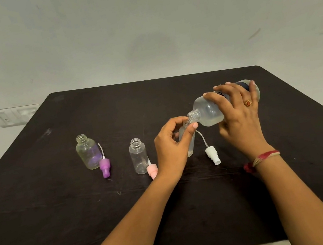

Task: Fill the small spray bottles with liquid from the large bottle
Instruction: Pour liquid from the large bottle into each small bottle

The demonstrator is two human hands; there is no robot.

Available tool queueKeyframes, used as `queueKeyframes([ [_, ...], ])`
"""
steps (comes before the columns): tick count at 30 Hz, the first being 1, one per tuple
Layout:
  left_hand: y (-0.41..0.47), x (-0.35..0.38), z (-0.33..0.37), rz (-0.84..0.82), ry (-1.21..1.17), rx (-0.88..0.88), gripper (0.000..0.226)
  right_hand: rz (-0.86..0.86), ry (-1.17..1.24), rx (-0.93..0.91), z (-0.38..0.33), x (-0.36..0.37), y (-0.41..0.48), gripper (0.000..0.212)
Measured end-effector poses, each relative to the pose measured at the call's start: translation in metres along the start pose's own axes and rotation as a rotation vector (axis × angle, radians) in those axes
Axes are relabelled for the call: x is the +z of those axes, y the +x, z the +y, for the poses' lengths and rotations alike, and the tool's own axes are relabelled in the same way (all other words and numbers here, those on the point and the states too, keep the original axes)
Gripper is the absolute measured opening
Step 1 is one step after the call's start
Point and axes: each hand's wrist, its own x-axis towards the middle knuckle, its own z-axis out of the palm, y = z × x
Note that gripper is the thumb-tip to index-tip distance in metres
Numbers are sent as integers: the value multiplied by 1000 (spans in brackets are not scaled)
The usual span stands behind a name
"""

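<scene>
- Large bottle [210, 113]: right hand [239, 117] fingers curled round it, long axis tilted, neck pointing to 8 o'clock.
- Small bottle [191, 148]: upright under that neck, pinched by left hand [171, 144] fingers, on the worktop [64, 215] toward 3 o'clock.

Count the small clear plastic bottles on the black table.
3: far-left bottle, middle bottle, and a third bottle partly hidden in the left hand, under the large translucent bottle.
</scene>
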Motion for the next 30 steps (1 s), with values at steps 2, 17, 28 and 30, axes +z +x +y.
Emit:
queueKeyframes([
  [2, 0, 0, 0, 3, 1, 5, 12, -11, 14, 6, 1, 1, -1, 80],
  [17, 0, 0, -2, 5, 11, -2, 11, 142, 387, 368, 4, 3, -5, 74],
  [28, -3, 0, -3, -70, 114, -19, 72, 293, 499, 649, 10, 0, -5, 80],
  [30, -4, 0, -2, -75, 148, -27, 77, 347, 555, 698, 15, 0, -4, 79],
])
